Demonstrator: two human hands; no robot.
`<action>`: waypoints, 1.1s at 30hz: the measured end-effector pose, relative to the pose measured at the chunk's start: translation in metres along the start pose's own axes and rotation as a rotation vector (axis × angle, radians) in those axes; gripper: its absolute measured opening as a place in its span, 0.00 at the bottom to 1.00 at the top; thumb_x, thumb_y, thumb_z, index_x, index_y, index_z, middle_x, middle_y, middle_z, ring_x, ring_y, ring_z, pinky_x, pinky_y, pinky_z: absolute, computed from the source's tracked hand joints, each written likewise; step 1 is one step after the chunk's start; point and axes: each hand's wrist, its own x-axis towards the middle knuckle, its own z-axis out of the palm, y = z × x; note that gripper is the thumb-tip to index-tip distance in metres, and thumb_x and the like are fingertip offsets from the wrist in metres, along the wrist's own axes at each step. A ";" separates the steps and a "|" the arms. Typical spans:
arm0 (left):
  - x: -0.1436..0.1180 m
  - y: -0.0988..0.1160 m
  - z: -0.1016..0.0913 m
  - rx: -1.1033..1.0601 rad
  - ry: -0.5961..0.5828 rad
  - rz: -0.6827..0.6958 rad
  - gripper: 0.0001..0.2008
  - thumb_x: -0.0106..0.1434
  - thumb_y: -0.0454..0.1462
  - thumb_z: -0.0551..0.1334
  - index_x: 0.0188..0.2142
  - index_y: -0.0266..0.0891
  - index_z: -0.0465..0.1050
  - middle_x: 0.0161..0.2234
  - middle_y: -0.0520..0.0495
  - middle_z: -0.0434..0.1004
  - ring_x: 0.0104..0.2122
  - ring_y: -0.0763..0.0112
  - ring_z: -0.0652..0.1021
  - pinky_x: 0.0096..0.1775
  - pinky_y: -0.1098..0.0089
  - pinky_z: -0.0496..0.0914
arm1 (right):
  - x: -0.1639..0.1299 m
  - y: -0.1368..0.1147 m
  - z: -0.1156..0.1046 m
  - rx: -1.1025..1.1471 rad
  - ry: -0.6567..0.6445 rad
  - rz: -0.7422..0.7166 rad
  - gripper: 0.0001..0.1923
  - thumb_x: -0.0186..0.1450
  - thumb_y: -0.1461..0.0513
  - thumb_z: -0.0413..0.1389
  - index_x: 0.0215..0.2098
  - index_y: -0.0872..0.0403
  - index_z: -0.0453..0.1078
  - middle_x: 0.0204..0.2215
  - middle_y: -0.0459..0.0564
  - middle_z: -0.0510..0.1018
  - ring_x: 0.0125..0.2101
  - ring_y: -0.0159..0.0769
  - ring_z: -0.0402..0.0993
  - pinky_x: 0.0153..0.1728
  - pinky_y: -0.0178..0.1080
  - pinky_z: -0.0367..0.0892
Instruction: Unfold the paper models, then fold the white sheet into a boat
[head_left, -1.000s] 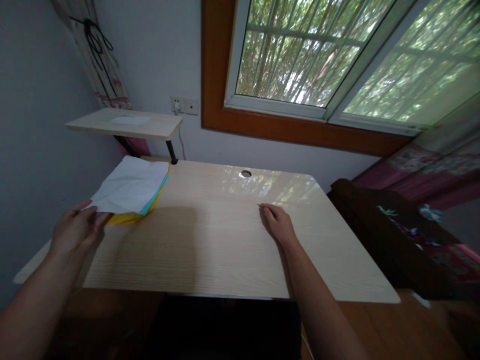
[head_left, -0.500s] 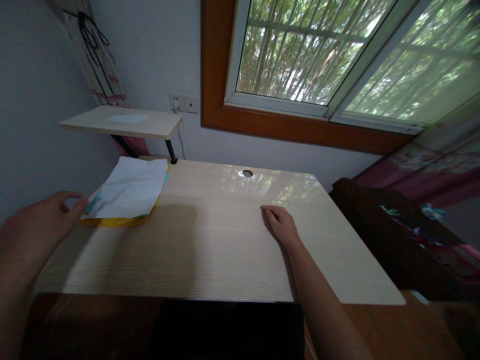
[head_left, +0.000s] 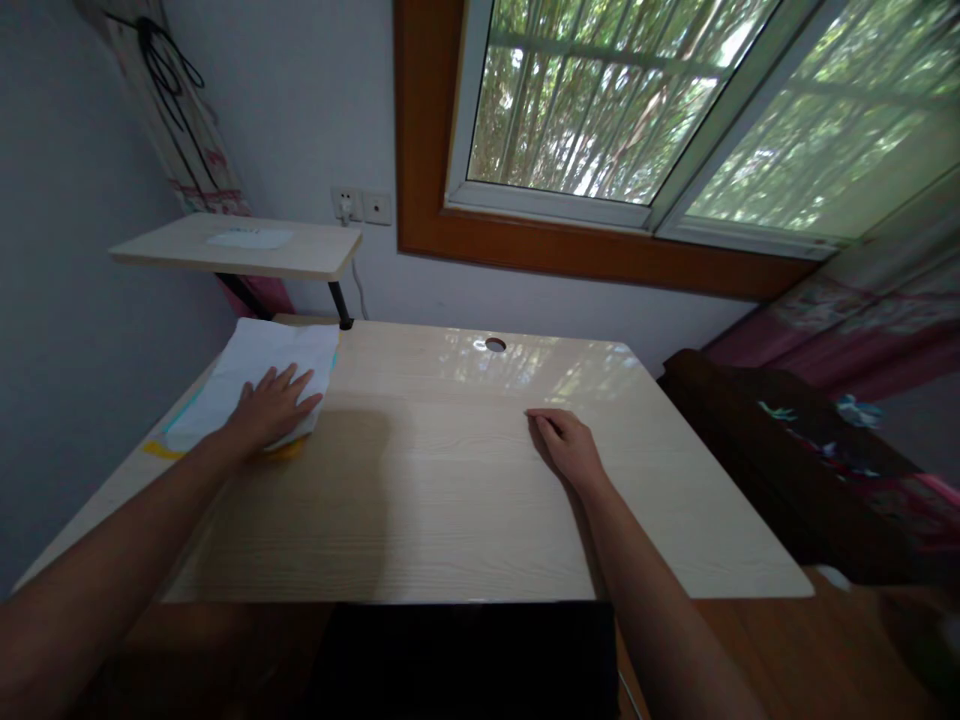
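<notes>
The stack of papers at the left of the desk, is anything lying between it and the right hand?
Nothing visible does. The left hand lies flat on the stack of papers, and the right hand rests on the desk. Only bare desk surface shows between the stack and the right hand; the cable hole sits farther back.

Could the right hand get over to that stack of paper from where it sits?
Probably yes. The right hand lies flat on the desk, with only bare desktop between it and the paper stack. The left hand already rests on the stack's near edge.
</notes>
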 end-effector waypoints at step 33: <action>-0.059 0.121 -0.003 -0.044 -0.199 1.030 0.35 0.74 0.53 0.47 0.74 0.43 0.41 0.74 0.43 0.45 0.73 0.65 0.48 0.71 0.57 0.36 | 0.033 -0.141 0.110 -0.198 -0.354 -0.445 0.26 0.75 0.60 0.48 0.68 0.60 0.61 0.68 0.64 0.62 0.69 0.48 0.57 0.67 0.53 0.59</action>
